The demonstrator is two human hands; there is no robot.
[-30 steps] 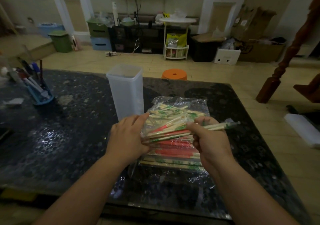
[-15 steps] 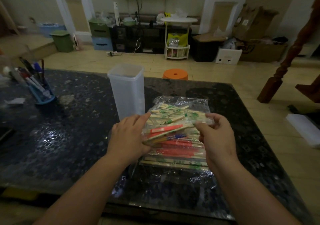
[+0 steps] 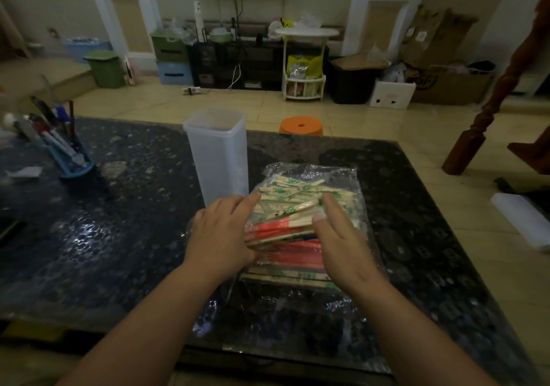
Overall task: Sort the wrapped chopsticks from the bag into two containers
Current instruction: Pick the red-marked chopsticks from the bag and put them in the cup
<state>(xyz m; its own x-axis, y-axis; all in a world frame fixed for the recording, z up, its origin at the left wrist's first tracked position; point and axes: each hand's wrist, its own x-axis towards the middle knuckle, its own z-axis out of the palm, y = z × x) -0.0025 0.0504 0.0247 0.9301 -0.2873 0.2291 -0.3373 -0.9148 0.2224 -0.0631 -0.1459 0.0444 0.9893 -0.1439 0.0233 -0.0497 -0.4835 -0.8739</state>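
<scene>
A clear plastic bag (image 3: 309, 174) of wrapped chopsticks lies on the dark table (image 3: 119, 237), with green-printed wrappers at the far end and red ones nearer me. My left hand (image 3: 220, 234) grips the left ends of a slanted bundle of wrapped chopsticks (image 3: 282, 228) lifted a little off the pile. My right hand (image 3: 339, 237) lies with straight fingers against the bundle's right ends, thumb touching them. A tall translucent white container (image 3: 215, 153) stands upright just behind my left hand, with nothing seen inside it.
A blue holder (image 3: 71, 162) full of pens stands at the table's left, with a scrap of paper (image 3: 23, 173) beside it. An orange stool (image 3: 300, 125) sits on the floor past the far table edge. A wooden post (image 3: 476, 129) rises at right.
My right hand let go of the chopstick pair it had pulled out to the right; it now lies flat against the bundle. My left hand has kept hold of the bundle.
</scene>
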